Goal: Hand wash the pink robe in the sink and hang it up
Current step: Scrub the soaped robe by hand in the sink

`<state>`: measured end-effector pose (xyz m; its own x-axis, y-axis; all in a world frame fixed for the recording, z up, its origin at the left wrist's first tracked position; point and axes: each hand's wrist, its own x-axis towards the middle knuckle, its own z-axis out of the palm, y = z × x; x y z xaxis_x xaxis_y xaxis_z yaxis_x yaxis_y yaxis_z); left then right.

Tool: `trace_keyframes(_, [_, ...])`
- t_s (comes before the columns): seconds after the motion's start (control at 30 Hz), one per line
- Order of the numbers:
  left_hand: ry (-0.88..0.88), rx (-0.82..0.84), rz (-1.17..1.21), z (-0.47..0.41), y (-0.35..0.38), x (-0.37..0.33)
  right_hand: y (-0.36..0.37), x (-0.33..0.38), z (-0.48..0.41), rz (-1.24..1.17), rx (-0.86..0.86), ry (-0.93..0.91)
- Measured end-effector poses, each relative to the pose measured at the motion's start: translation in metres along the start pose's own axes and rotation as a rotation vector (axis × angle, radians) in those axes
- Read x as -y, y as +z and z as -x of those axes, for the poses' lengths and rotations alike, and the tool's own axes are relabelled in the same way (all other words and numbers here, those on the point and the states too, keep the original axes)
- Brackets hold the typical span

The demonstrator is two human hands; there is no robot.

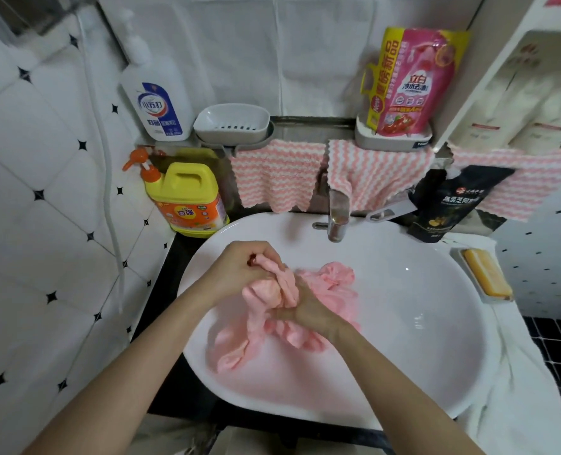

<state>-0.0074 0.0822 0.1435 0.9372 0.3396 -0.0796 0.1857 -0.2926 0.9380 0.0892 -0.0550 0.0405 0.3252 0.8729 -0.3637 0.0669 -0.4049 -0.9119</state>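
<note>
I have the pink robe [335, 280] in the white sink [430, 323]. Most of it lies in a wet heap at the bottom, a little left of the middle, and one end trails toward the front left. I think it lies low there so that it soaks in the shallow water that seems to stand in the sink. In that way the drips also fall inside and not on the dark surface [166, 285] around it.

My left hand [243, 266] is closed around a bunch of the cloth and lifts it above the heap. My right hand [305, 311] is just below it and nearer to me, and it grips another fold of the same part. The two hands almost touch, and the cloth between them is short. I judge this is for rubbing one piece against the other, which works only when both grips are tight and close.

The tap [337, 215] stands behind the robe, and I see no water running from it. The yellow bottle [187, 198] at the back left and the bar of soap [487, 274] in its dish at the right are near, but apart from the hands. The hanging is not yet begun, so I judge that washing is the step in hand.
</note>
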Motion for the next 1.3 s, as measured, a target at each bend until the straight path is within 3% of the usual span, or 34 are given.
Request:
trace_keyframes(0.07, [0.001,-0.085,0.053,-0.002,-0.012,0.003,-0.013,0.003,0.005,-0.068,0.04,0.034])
trace_keyframes(0.2, [-0.137,-0.229,0.173,0.0,-0.017,0.032,-0.047,-0.005,0.021,-0.438,0.094,0.058])
trace_keyframes(0.27, [-0.208,-0.17,0.174,0.005,-0.009,0.05,-0.054,-0.01,0.026,-0.615,0.052,0.064])
trace_keyframes(0.37, [-0.331,0.067,0.125,0.009,0.011,0.062,-0.05,-0.015,0.032,-0.703,-0.052,0.013])
trace_keyframes(0.4, [-0.417,0.115,0.134,0.008,0.022,0.061,-0.048,-0.012,0.034,-0.687,-0.123,0.015])
trace_keyframes(0.47, [-0.562,0.052,0.187,0.001,0.05,0.06,-0.035,-0.003,0.036,-0.618,-0.245,0.015])
trace_keyframes(0.57, [-0.619,-0.361,0.297,-0.014,0.089,0.052,0.002,0.004,0.036,-0.427,-0.449,0.023])
trace_keyframes(0.63, [-0.587,-0.603,0.366,-0.013,0.115,0.041,0.02,0.0,0.022,-0.394,-0.635,0.164])
trace_keyframes(0.67, [-0.557,-0.647,0.321,-0.01,0.128,0.035,0.023,0.0,0.018,-0.347,-0.675,0.249])
trace_keyframes(0.77, [-0.49,-0.623,0.169,-0.006,0.145,0.023,0.022,-0.008,0.008,-0.353,-0.718,0.324])
trace_keyframes(0.83, [-0.578,-0.639,0.179,-0.02,0.134,0.033,0.032,-0.006,0.013,-0.264,-0.759,0.335])
trace_keyframes(0.9, [-0.618,-0.639,0.221,-0.024,0.135,0.038,0.029,-0.008,0.018,-0.271,-0.712,0.353])
trace_keyframes(0.97, [-0.539,-0.581,0.187,-0.015,0.148,0.031,0.015,-0.006,0.018,-0.229,-0.678,0.391])
trace_keyframes(1.07, [-0.561,-0.577,0.171,-0.022,0.141,0.037,0.012,0.004,0.025,0.182,-0.649,0.266])
trace_keyframes(1.13, [-0.595,-0.621,0.238,-0.029,0.136,0.042,0.017,0.001,0.02,0.172,-0.678,0.264])
trace_keyframes(1.17, [-0.589,-0.629,0.251,-0.025,0.14,0.038,0.013,0.004,0.02,-0.061,-0.682,0.343])
trace_keyframes(1.3, [-0.569,-0.623,0.306,-0.029,0.145,0.038,0.005,0.015,0.016,-0.246,-0.794,0.363])
